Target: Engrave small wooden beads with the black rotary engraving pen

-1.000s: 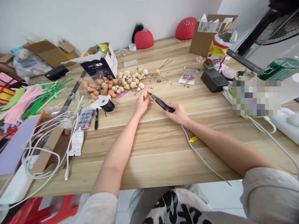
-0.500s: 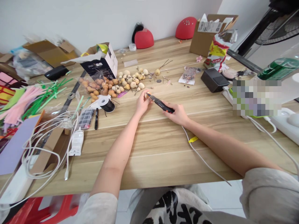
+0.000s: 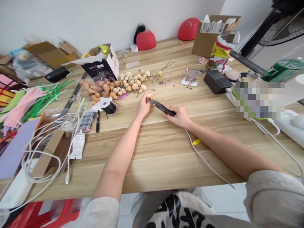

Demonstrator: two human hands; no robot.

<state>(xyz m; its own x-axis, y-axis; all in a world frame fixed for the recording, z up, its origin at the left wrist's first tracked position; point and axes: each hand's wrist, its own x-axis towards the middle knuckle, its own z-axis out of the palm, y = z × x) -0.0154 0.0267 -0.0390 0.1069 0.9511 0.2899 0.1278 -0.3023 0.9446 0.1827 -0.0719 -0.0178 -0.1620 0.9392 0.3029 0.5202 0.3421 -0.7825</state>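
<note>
corded engraving pen (image 3: 161, 107) on small gourd (image 3: 149, 95)

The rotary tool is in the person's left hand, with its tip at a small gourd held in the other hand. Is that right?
Not quite: the head view shows the rotary tool in the right hand, not the left. The left hand is the one holding the small gourd, with the tool's tip at it.

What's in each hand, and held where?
The left hand pinches a small dried gourd by its lower side; the right hand grips a black corded engraving pen by its rear body, tip at the gourd.
</note>
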